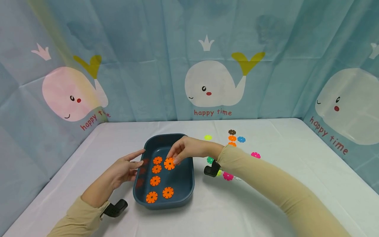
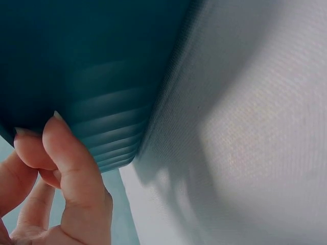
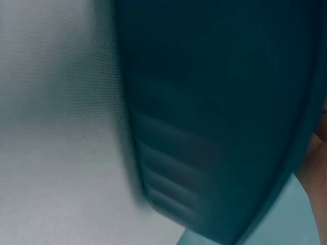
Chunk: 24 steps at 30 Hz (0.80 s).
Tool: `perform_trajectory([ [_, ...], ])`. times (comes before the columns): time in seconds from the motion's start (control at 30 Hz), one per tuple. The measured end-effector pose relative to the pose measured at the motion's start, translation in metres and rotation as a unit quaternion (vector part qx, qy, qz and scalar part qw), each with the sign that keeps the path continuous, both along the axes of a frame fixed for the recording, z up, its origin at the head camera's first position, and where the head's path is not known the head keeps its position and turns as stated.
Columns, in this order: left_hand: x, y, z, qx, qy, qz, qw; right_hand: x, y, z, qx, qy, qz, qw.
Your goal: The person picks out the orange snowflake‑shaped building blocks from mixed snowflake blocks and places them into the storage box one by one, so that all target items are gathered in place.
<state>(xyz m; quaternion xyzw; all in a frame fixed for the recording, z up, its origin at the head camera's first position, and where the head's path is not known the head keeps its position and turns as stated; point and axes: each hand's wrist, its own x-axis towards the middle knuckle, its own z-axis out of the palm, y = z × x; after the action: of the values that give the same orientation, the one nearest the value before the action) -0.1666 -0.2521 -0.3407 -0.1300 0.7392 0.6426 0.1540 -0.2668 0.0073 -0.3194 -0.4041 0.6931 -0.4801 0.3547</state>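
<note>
My right hand (image 1: 189,148) pinches an orange snowflake disc (image 1: 169,163) between thumb and fingers, over the inside of a dark blue tub (image 1: 190,194). Several other orange discs, such as an orange disc (image 1: 152,197) near the front corner, lie flat on the tub's floor. My left hand (image 1: 125,168) is at the tub's left side, its index fingertip and thumb right at the rim. In the left wrist view, the fingers (image 2: 76,158) rest by the outer wall. The right wrist view mostly shows the tub's blurred outer wall (image 3: 204,112), with the hand largely hidden.
Right of the tub, discs of several colours lie on the white cloth, including a blue disc (image 1: 241,139), a brown disc (image 1: 232,132) and a pink disc (image 1: 228,176). My right forearm covers part of them. A whale-print curtain (image 1: 160,65) stands behind the table.
</note>
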Motion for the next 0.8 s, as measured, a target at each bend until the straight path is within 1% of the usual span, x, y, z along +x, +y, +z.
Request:
perform_trajectory([
  [0.3, -0.001, -0.001, 0.0, 0.012, -0.005, -0.001, 0.9999, -0.009, -0.025, -0.011, 0.058, 0.013, 0.031, 0.998],
  [0.43, -0.001, 0.0, 0.001, 0.013, -0.006, -0.004, 0.9999, -0.011, -0.031, -0.013, 0.081, 0.02, 0.04, 0.996],
  [0.63, -0.001, -0.001, 0.001, 0.005, -0.004, -0.006, 1.0, -0.012, -0.039, -0.016, 0.11, 0.035, 0.065, 0.991],
  [0.8, -0.001, -0.001, 0.001, 0.006, -0.005, -0.008, 0.9999, -0.013, -0.044, -0.019, 0.133, 0.046, 0.07, 0.988],
])
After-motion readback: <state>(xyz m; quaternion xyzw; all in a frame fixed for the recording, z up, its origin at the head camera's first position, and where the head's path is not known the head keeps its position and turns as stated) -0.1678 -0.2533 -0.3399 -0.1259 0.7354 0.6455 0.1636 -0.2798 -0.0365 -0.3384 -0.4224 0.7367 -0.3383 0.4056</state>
